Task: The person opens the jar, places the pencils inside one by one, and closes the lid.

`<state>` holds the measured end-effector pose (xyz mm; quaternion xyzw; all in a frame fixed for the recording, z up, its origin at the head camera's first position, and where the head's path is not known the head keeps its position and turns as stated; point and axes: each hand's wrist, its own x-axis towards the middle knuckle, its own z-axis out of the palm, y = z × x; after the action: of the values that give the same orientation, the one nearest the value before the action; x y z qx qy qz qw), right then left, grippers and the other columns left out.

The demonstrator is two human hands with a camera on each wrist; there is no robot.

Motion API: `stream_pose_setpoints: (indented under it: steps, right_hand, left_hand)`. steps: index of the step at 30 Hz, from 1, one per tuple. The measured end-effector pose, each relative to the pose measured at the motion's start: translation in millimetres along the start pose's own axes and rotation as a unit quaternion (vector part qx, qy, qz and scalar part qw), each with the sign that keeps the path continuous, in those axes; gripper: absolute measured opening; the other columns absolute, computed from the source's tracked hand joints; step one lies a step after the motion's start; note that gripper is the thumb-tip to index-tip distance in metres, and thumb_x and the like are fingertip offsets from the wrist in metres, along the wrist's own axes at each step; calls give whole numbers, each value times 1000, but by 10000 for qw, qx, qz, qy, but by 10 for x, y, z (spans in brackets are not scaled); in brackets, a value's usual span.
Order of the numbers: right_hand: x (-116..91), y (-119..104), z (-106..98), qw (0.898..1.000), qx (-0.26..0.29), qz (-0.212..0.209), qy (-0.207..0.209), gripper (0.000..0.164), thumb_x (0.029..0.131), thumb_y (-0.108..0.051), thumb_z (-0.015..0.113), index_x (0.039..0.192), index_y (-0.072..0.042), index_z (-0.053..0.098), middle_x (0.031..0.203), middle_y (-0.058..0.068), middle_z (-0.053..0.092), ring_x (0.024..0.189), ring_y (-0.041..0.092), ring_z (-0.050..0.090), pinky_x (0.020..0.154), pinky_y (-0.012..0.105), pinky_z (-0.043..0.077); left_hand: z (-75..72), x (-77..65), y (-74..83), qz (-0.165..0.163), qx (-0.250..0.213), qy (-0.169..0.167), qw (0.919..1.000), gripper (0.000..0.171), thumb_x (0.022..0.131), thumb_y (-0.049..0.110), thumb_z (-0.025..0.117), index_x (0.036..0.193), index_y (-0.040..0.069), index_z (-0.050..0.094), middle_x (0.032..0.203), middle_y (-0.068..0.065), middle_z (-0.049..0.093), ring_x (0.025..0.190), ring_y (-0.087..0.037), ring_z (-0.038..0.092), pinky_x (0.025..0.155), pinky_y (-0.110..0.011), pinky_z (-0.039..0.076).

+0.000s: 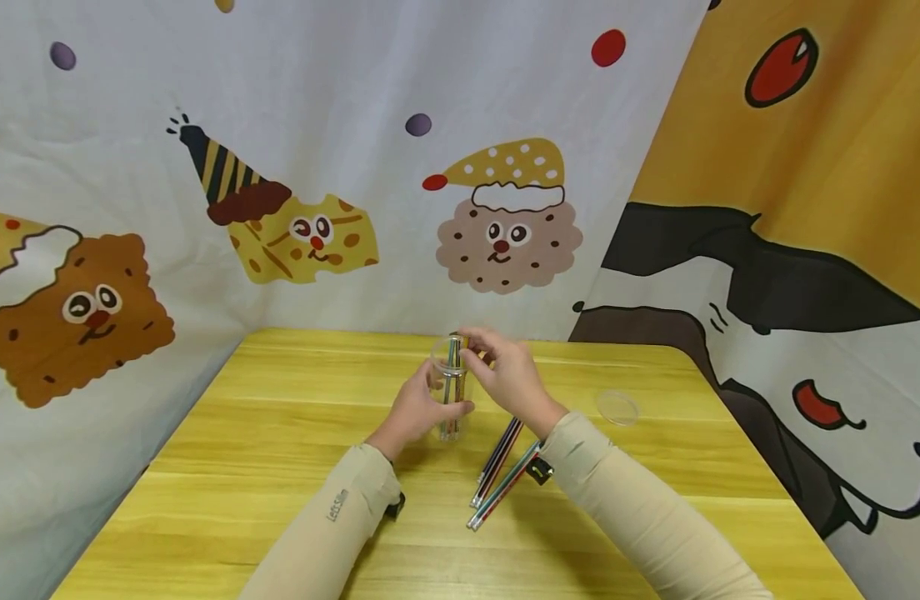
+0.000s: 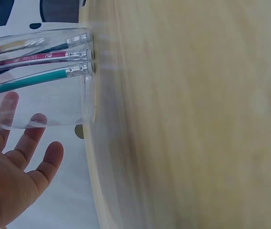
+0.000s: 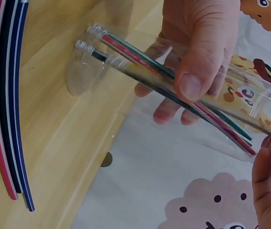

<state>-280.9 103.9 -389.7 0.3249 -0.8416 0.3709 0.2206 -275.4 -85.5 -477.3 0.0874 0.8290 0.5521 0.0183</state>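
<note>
A clear plastic jar [image 1: 434, 354] stands upright on the table with several pencils [image 2: 35, 81] inside, their metal-capped ends at the bottom. My left hand [image 1: 417, 411] grips the jar's side, its thumb across the front and its fingers behind. At the mouth, my right hand [image 1: 505, 371] pinches the upper end of a yellowish pencil [image 3: 249, 121] whose lower part is within the jar. The right fingertips [image 3: 265, 155] are close against the rim. Red, teal and dark pencils inside lean together in the right wrist view.
Several loose pencils [image 1: 499, 462] lie on the wooden table [image 1: 280, 500], below the right forearm. A clear round lid [image 1: 617, 407] lies to the right of the right hand. Behind the table hangs a cartoon-printed cloth [image 1: 340, 100].
</note>
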Motion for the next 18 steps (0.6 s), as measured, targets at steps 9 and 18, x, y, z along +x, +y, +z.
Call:
stream_pose_setpoints:
  steps: [9, 18]
  right_hand:
    - [5, -5, 17, 9997, -162, -173, 48, 21, 101, -9, 75, 122, -6, 73, 100, 7, 80, 78, 15, 73, 70, 28, 62]
    - [6, -2, 19, 9991, -287, -320, 27, 5, 102, -8, 73, 105, -11, 74, 98, 4, 78, 79, 13, 72, 71, 27, 62]
  left_hand:
    - [9, 11, -11, -12, 10, 35, 10000, 67, 85, 38, 92, 139, 27, 54, 139, -7, 62, 134, -35, 58, 102, -58, 56]
    - [7, 5, -23, 50, 5, 33, 10000, 63, 86, 38, 92, 137, 28, 55, 134, -8, 61, 134, -36, 58, 99, -57, 56]
